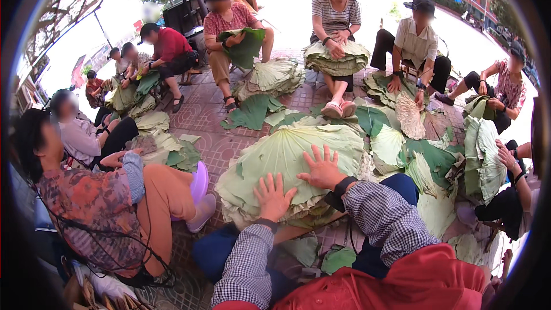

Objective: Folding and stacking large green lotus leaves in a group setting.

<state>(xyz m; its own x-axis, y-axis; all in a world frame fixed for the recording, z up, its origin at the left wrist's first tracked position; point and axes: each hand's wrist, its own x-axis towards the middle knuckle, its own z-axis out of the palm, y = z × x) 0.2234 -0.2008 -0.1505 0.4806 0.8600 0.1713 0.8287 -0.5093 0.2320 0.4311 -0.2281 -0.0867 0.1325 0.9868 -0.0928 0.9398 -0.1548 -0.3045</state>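
A thick stack of large dried lotus leaves lies before me at knee height, its pale green top leaf spread wide with veins fanning out. My left hand rests flat on the near edge of that leaf, fingers spread. Farther right, my right hand also lies palm down on the leaf with its fingers apart. Neither hand grips anything. Both wrists wear dark bands below checked sleeves. The underside of the stack and what supports it are mostly hidden.
Several people sit around me handling leaves. A person in a floral top sits close at left. Loose green leaves and a pale folded leaf lie right of the stack. Another leaf pile stands beyond, on red paving. A green leaf piece lies below my arms.
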